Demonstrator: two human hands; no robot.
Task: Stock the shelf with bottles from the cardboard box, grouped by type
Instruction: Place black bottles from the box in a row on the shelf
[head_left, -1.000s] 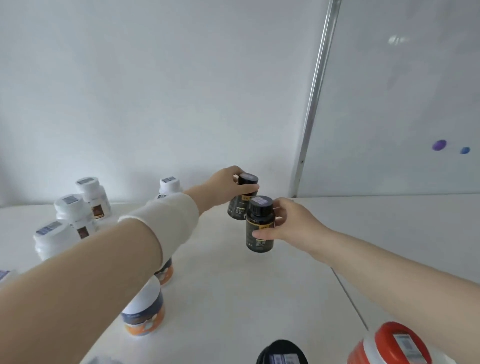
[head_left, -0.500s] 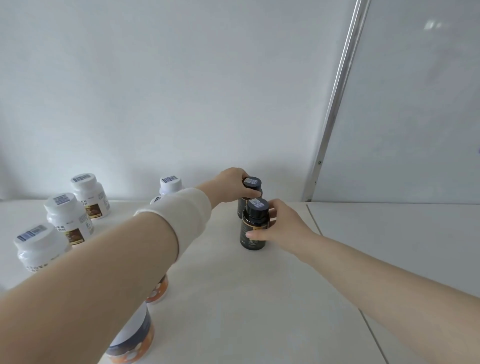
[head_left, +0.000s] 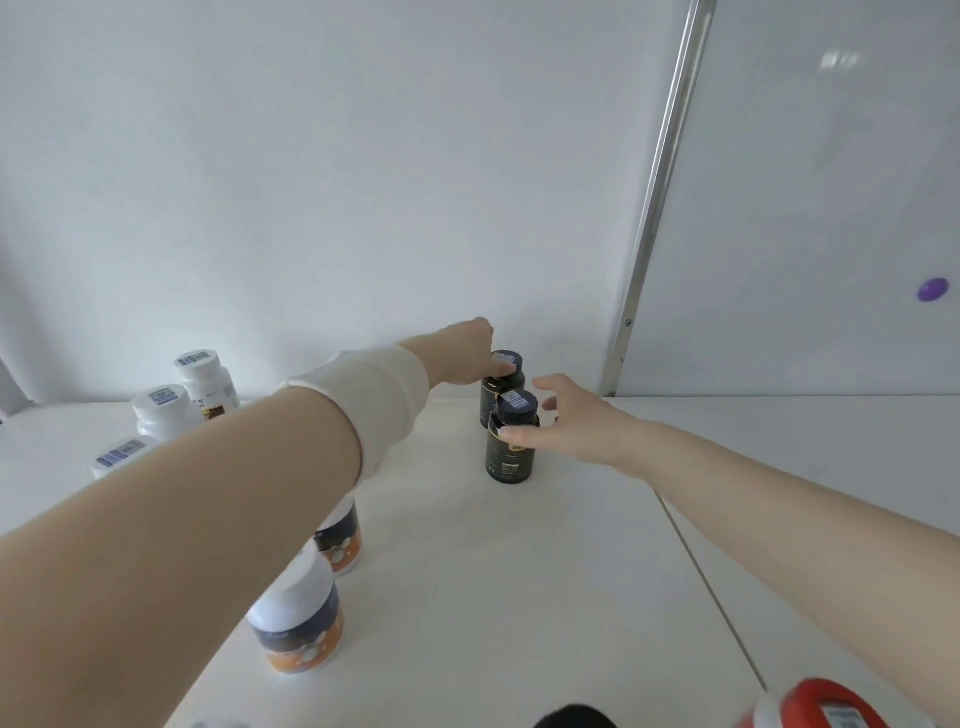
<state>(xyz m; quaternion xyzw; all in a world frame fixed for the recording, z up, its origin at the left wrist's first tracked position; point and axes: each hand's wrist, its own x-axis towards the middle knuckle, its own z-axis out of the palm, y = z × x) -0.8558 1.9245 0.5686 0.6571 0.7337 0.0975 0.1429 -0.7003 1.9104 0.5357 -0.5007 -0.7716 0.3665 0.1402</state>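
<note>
Two black bottles with barcode stickers on their caps stand upright, one behind the other, on the white shelf (head_left: 467, 582). My left hand (head_left: 465, 353) reaches over from the left, and its fingertips pinch the cap of the rear black bottle (head_left: 491, 397). My right hand (head_left: 576, 423) is beside the front black bottle (head_left: 511, 457) with its fingers spread apart. Only the thumb rests against the bottle's shoulder.
Three white bottles (head_left: 163, 415) line the left side, partly behind my left forearm. Two blue-and-orange jars (head_left: 301, 623) stand under that arm. A red-capped bottle (head_left: 821, 709) and a black cap (head_left: 574, 717) show at the bottom edge. A metal post (head_left: 660, 197) rises behind right.
My right hand has opened off the front black bottle, which now stands alone. My left hand has shifted up and left, leaving the rear bottle's cap top uncovered.
</note>
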